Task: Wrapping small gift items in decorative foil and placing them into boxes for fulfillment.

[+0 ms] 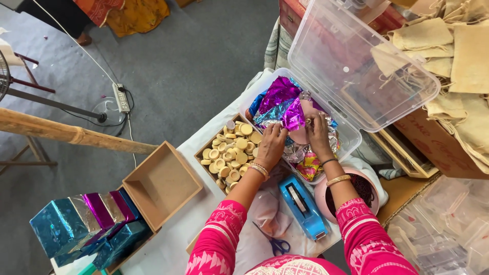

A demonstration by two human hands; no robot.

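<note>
Both arms stretch forward side by side; the left hand (pixel 271 144) and right hand (pixel 319 133) curl downward, fingers bent.

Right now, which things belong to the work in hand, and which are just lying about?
In use:
left hand
right hand
foil sheets
clear plastic bin

Lying about:
wooden tray of round pieces
blue tape dispenser
scissors
empty wooden box
</note>
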